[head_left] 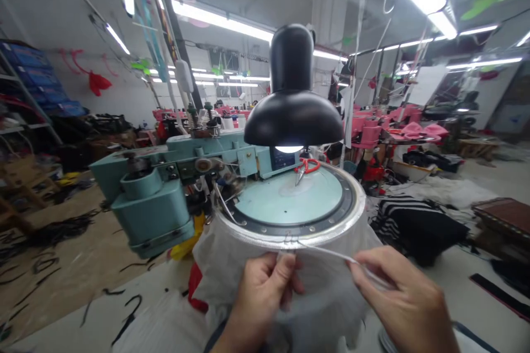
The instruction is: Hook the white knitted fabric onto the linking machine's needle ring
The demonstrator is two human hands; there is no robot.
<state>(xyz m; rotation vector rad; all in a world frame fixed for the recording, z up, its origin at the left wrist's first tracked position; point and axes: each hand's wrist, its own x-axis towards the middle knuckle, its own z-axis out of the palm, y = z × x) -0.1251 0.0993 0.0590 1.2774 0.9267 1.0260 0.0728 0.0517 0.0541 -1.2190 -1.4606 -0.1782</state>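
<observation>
In front of me is a round linking machine dial, its rim lined with fine points. White fabric hangs from this rim. My left hand is just below the near rim, thumb and fingers pinched on a white fabric edge. To the right, my right hand is closed on a white cord, which runs taut to the near rim. Red-handled scissors lie on the pale green disc inside the dial.
A black lamp hangs over the disc. The machine's green body extends left. Striped black fabric is piled at right. Scraps litter the floor, and pink machines stand behind.
</observation>
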